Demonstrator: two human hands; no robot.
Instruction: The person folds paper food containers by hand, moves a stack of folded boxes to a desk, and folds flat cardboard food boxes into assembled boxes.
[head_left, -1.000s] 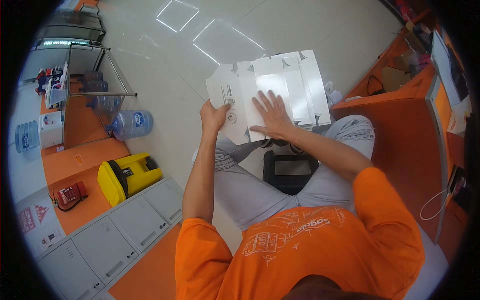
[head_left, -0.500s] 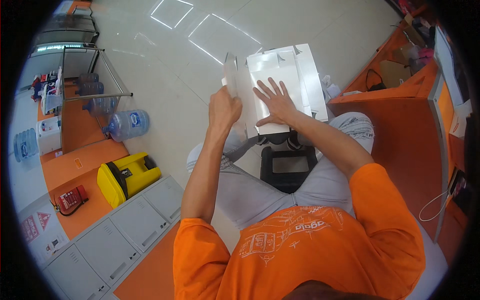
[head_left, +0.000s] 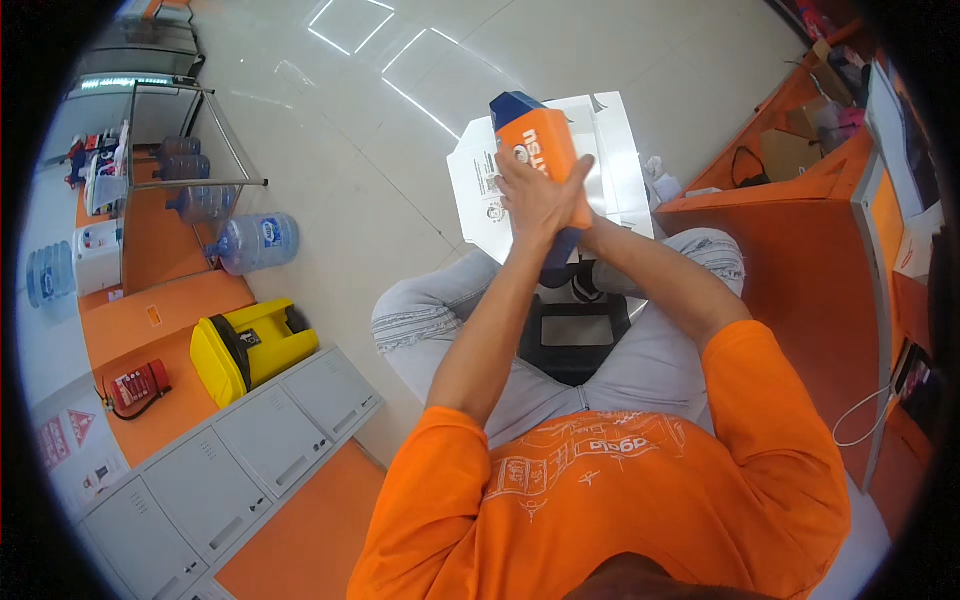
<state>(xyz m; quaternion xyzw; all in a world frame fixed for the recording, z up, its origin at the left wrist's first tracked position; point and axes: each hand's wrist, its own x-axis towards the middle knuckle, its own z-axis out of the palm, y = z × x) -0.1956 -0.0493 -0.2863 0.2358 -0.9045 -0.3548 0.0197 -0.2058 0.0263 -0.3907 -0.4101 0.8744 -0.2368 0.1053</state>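
Note:
A white cardboard box blank (head_left: 620, 150), scored and with cut corner flaps, lies in front of my knees. One panel stands folded over across its middle, showing an orange and dark-blue printed outside (head_left: 545, 130). My left hand (head_left: 540, 195) lies on the orange face with fingers stretched and thumb apart, pressing against it. My right hand (head_left: 597, 236) reaches in behind the folded panel; only its wrist side shows, and its fingers are hidden. Further left, a white flap with small dark print (head_left: 478, 185) spreads out flat.
A black stool or step (head_left: 570, 335) stands between my legs under the cardboard. Left are a large water bottle (head_left: 262, 243), a yellow bin (head_left: 250, 350), a fire extinguisher (head_left: 138, 388) and grey lockers (head_left: 270, 430). An orange shelf unit (head_left: 780, 205) with clutter stands at right.
The left-hand panel has swung over to the right, turning its orange and blue side up. My left hand moved right onto it, and my right hand's fingers went out of sight behind it.

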